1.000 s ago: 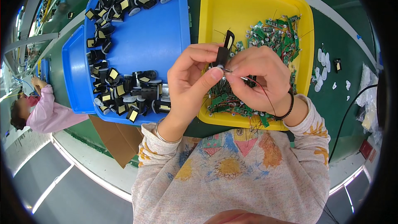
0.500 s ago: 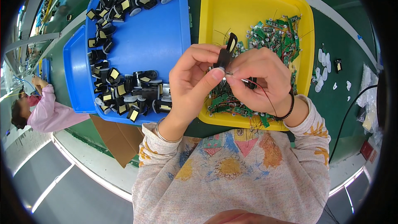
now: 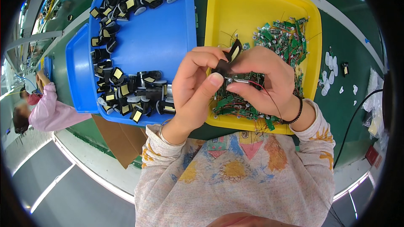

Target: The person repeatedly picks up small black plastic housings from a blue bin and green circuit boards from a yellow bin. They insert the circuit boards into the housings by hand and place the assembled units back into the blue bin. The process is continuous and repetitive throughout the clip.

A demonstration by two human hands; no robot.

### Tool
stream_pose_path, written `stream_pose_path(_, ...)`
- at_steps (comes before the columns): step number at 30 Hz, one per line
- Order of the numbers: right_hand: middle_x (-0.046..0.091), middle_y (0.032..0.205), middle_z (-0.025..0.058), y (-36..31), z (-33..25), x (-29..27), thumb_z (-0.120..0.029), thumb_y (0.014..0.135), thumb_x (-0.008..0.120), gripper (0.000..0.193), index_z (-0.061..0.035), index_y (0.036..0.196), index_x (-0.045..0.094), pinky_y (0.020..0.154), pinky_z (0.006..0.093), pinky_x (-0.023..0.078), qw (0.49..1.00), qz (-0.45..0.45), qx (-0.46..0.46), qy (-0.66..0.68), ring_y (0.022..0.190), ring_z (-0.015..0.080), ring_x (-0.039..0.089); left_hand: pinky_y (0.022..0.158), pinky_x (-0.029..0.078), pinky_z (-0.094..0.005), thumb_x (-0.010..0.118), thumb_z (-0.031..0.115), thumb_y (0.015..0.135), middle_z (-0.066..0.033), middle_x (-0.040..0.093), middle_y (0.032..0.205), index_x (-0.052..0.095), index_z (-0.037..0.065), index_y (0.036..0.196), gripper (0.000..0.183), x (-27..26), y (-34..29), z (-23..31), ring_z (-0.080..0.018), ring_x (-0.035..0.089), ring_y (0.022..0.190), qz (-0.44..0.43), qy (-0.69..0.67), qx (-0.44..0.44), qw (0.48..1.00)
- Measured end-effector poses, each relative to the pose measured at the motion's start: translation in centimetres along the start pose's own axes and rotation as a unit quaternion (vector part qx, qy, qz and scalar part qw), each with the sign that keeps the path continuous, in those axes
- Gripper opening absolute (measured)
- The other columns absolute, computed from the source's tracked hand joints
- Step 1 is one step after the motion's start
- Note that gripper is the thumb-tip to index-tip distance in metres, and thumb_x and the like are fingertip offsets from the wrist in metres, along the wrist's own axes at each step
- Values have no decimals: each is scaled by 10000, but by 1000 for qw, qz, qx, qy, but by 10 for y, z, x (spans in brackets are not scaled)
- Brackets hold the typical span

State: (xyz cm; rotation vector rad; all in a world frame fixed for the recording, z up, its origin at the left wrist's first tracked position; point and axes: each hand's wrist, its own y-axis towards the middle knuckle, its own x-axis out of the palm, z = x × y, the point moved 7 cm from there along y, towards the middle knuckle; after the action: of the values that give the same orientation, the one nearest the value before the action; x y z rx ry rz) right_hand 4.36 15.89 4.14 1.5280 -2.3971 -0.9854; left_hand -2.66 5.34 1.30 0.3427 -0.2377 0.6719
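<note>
Over the near left part of the yellow tray (image 3: 236, 1), my left hand (image 3: 190, 89) pinches a small black plastic housing (image 3: 221, 67) between thumb and fingers. A black flap with a cream pad (image 3: 235, 51) sticks up from it. My right hand (image 3: 275, 77) is closed on a small green circuit board (image 3: 252, 77) with a thin red wire (image 3: 264, 88) trailing toward the wrist. The board's left end is close against the housing; whether it sits inside, I cannot tell. Many green circuit boards (image 3: 280, 38) with wires lie in the yellow tray beneath my hands.
A blue tray (image 3: 153, 44) at left holds many black housings (image 3: 120, 4) with cream pads. White flat pieces (image 3: 330, 69) and one black part (image 3: 345, 69) lie on the green table at right, near clear plastic bags (image 3: 373, 101). A co-worker in a pink sleeve (image 3: 48, 109) sits far left.
My right fingers have drawn slightly back from the housing and spread, showing more of the board. The housing has tilted in my left hand. The view has shifted a little.
</note>
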Motion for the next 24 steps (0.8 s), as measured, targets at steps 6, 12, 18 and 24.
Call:
stream_pose_path(6,600,766,52,-6,24,-1,-60,734,674,154,-10,855,595,589,237,462,983,8,125,136,679,137,586,913,342,-320,548,46,812,-112,472,1041,467,-7,995,207,1,2,-4,-179,462,997,6,27,-33,999)
stream_pose_path(12,595,793,41,-11,35,1,-46,751,659,120,-1,845,598,586,196,451,957,-22,216,192,672,87,566,890,361,-296,631,15,756,-96,475,1062,465,-9,1055,343,-1,3,-3,-162,479,966,22,131,14,991)
stream_pose_path(18,593,758,37,-6,36,0,-50,751,658,120,-10,854,609,553,185,441,973,-29,177,147,644,94,566,851,386,-266,603,66,803,-98,508,1061,444,-21,1108,355,-16,1,2,-147,502,939,85,123,26,988)
stream_pose_path(24,591,715,42,-8,32,1,-37,782,628,103,13,862,588,558,186,455,964,-57,203,163,609,95,579,812,396,-238,466,288,905,-87,538,1006,443,-4,1115,360,-23,3,-11,-121,514,901,75,68,-87,991)
